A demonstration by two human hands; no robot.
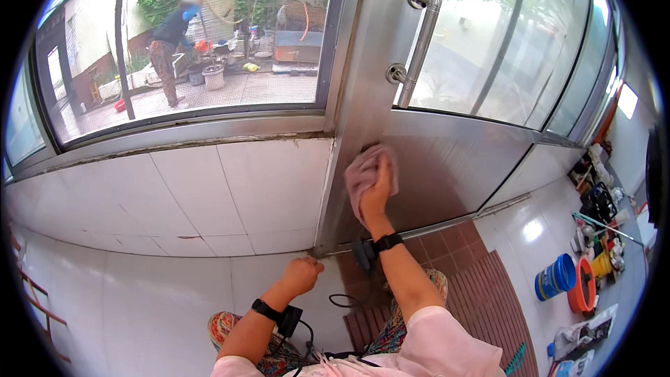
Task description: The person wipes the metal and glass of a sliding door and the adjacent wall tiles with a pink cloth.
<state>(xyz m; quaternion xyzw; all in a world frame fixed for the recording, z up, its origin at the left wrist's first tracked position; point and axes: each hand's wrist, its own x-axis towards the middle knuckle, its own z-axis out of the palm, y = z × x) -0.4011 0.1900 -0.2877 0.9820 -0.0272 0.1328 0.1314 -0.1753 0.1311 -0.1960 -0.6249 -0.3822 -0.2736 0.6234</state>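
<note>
My right hand point(376, 196) holds a pink cloth point(366, 173) against the stainless-steel frame and lower panel of a glazed door point(439, 167). Above the cloth, a tubular metal door handle point(426, 42) stands out from the frame. My left hand point(302, 276) is closed, with nothing visible in it, low in front of the foot of the door post. To its upper left is the white tiled wall point(277, 183) under a screened window point(209, 99). Each wrist wears a black strap with a small device; a cable hangs from the left one.
A brown striped mat point(487, 293) lies on the floor at the right. Beyond it stand a blue bucket point(555, 277) and an orange basin point(582, 288), near assorted clutter. A wooden rack point(42, 306) is at the far left. Outside the window, a person point(168, 47) bends forward.
</note>
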